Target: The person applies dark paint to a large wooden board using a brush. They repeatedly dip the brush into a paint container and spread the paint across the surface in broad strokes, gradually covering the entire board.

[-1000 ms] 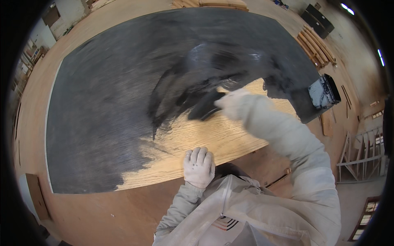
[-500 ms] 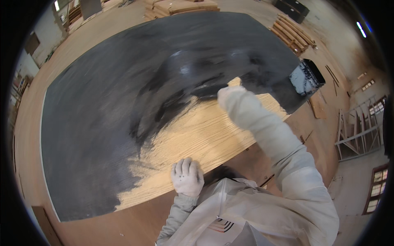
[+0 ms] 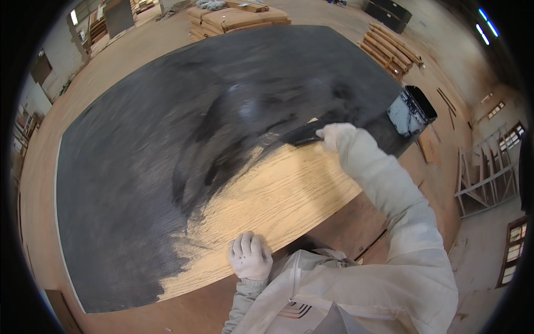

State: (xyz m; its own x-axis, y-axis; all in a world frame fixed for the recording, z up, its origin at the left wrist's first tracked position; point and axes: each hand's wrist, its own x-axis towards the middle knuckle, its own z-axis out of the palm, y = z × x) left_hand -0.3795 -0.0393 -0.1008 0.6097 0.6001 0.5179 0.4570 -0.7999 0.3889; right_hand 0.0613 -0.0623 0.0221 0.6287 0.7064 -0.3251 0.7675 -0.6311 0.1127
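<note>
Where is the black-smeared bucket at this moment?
In the head view, the bucket is on the right, at the right edge of the board, to the right of the right hand.

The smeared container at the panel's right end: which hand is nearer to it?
The right hand, which grips a dark tool to the left of the container; the left hand is farther away, at the near edge of the panel.
</note>
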